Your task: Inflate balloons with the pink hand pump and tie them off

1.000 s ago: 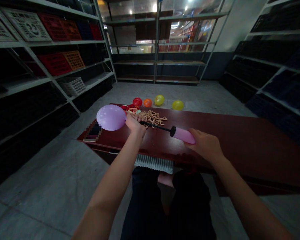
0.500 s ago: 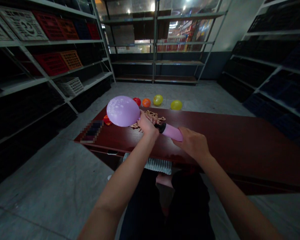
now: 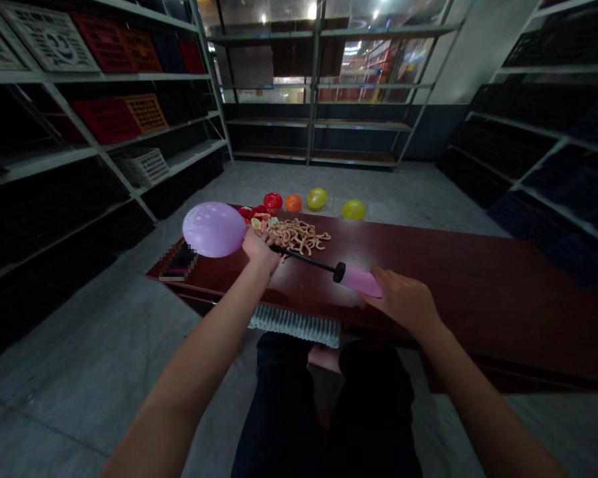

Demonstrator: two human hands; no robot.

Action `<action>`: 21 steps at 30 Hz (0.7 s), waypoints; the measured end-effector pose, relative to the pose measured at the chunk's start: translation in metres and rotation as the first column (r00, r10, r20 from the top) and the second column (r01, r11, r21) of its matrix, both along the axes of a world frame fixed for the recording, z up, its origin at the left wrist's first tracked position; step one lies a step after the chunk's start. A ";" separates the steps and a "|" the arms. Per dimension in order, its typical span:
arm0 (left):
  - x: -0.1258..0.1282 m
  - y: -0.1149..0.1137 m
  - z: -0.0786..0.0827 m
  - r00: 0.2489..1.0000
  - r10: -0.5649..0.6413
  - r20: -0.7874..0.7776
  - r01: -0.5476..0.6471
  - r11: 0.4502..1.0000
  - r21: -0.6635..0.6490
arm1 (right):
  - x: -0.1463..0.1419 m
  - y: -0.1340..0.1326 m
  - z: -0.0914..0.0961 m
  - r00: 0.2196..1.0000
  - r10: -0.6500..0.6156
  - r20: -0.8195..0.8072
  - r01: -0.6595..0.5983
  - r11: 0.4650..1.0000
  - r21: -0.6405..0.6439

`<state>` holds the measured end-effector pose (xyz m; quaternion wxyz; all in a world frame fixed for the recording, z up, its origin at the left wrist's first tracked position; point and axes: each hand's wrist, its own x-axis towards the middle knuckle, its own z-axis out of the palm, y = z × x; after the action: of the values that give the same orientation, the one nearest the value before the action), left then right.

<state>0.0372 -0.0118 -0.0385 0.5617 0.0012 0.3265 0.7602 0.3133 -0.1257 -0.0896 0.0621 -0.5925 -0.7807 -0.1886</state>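
Note:
My left hand [image 3: 259, 247] is closed around the front end of a balloon pump, at the neck of an inflated purple balloon [image 3: 214, 229]. The fingers hide the nozzle and the balloon's neck. My right hand [image 3: 403, 295] grips the pink barrel of the balloon pump [image 3: 361, 280]. Between the hands the pump's thin black rod stands drawn out. Just beyond my left hand lie a heap of tan, curled strips [image 3: 301, 236] and a pile of flat, uninflated balloons [image 3: 259, 218] in red, orange and pale colours.
The dark red table [image 3: 428, 265] stretches to the right. A blurred-out flat dark object [image 3: 179, 261] lies at its left end. Red, orange and yellow balloons [image 3: 317, 198] show past the far edge. Shelving with crates [image 3: 142, 113] stands left; a ribbed pale-blue cloth [image 3: 294, 324] is below the table's front edge.
My hands have moved apart, drawing the black rod out of the pump. My left hand and the purple balloon have shifted left, uncovering more of the tan heap and the flat balloons.

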 end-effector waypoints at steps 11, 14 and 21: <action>0.016 -0.020 0.010 0.997 0.074 0.034 -0.078 0.988 0.132 | -0.027 0.009 0.030 0.999 -0.031 -0.037 0.028 0.996 -0.089; 0.037 -0.033 0.014 0.999 0.010 0.038 -0.017 0.982 0.189 | -0.041 0.007 0.046 0.999 -0.021 -0.030 0.017 0.994 -0.103; 0.053 -0.043 0.007 0.988 -0.136 0.068 0.122 0.976 0.178 | -0.066 0.002 0.063 0.999 -0.021 0.037 0.025 0.995 -0.101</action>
<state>0.0899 -0.0544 -0.0310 0.6203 0.0407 0.2357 0.7470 0.2476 -0.1238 -0.0268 0.0157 -0.6003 -0.7835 -0.1600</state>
